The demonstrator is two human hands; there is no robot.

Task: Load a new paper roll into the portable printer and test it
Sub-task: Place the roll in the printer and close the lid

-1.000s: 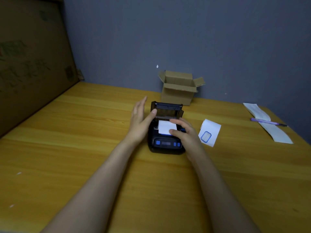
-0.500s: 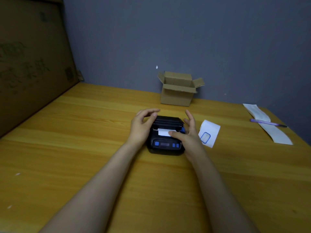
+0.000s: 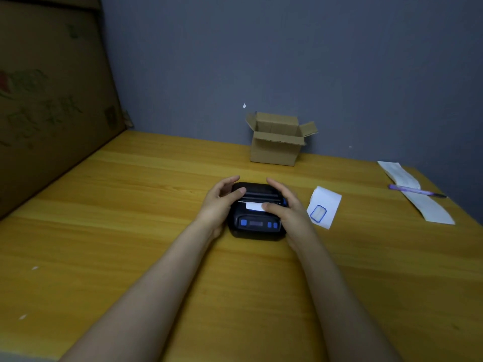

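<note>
A small black portable printer (image 3: 257, 226) with blue buttons lies on the wooden table (image 3: 130, 218) in front of me. Its lid is down, and a short white tab of paper (image 3: 254, 206) sticks out of the slot. My left hand (image 3: 218, 205) cups the printer's left side, thumb resting on the lid. My right hand (image 3: 286, 205) cups the right side, its thumb lying on the paper tab. A white paper roll (image 3: 324, 207) with a blue-outlined label lies on the table just right of the printer.
An open cardboard box (image 3: 277, 142) stands by the grey wall behind the printer. At the far right a purple pen (image 3: 415, 190) lies across a long white paper strip (image 3: 418, 199). A large cardboard sheet (image 3: 47, 100) leans along the left edge.
The printer's lid went from standing open to closed under both hands. The visible paper shrank from a large flap to a short tab. My hands now sit closer around the printer.
</note>
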